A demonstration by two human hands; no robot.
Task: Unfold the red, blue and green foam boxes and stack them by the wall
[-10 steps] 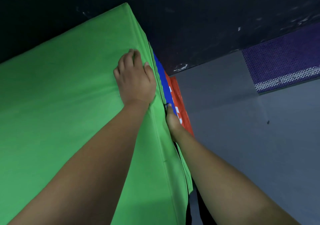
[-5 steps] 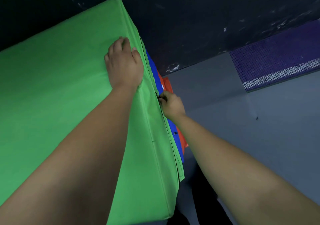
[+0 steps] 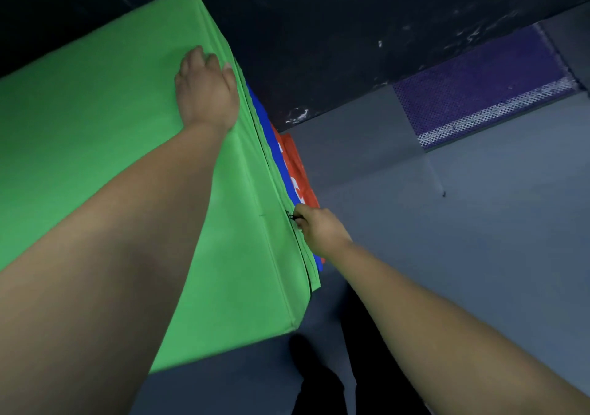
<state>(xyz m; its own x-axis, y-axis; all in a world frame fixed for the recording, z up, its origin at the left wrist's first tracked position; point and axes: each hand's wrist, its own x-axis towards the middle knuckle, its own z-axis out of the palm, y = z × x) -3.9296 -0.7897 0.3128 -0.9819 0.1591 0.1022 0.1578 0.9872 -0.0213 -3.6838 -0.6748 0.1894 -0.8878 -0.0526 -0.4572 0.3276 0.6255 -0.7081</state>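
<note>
Pinching the zipper pull (image 3: 291, 216) on the green box (image 3: 95, 120), right hand (image 3: 321, 227) fingers closed; left hand (image 3: 206, 92) lies flat, fingers spread.

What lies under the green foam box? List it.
Under the green foam box a blue box edge shows, with a red box edge below that. Only these thin side strips are visible; the green box covers the rest.

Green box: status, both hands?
Left hand flat on green box top. Right hand pinching zipper pull on its side seam. Blue box and red box underneath. Nothing in the way.
</note>
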